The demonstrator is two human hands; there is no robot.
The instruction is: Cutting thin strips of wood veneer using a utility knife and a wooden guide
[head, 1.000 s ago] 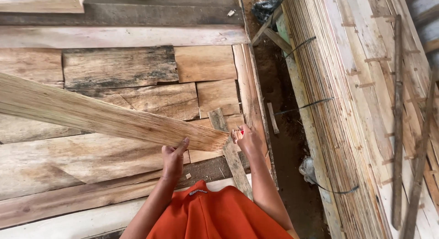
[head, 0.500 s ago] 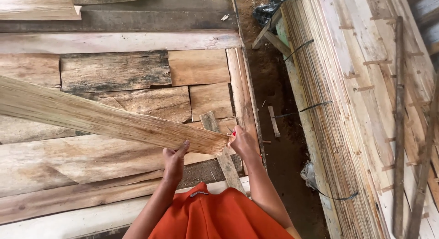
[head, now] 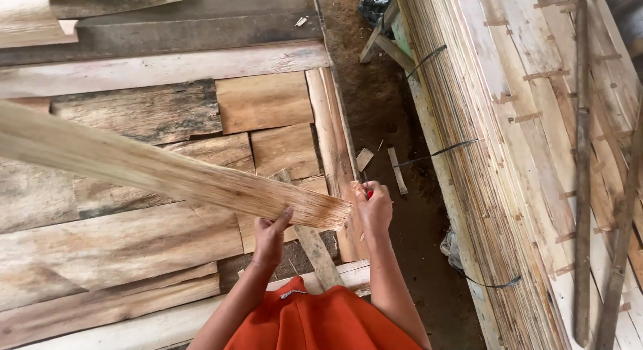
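Gripping one end of a veneer strip [head: 161, 172], the left hand [head: 270, 234] pinches its lower edge while the right hand [head: 374, 208] closes on the end corner. Strip's long axis runs up-left from both hands, above floor sheets [head: 134, 243].

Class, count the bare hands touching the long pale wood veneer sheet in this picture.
2. The left hand pinches the long pale wood veneer sheet along its lower edge; the right hand grips its near end. No other hands show.
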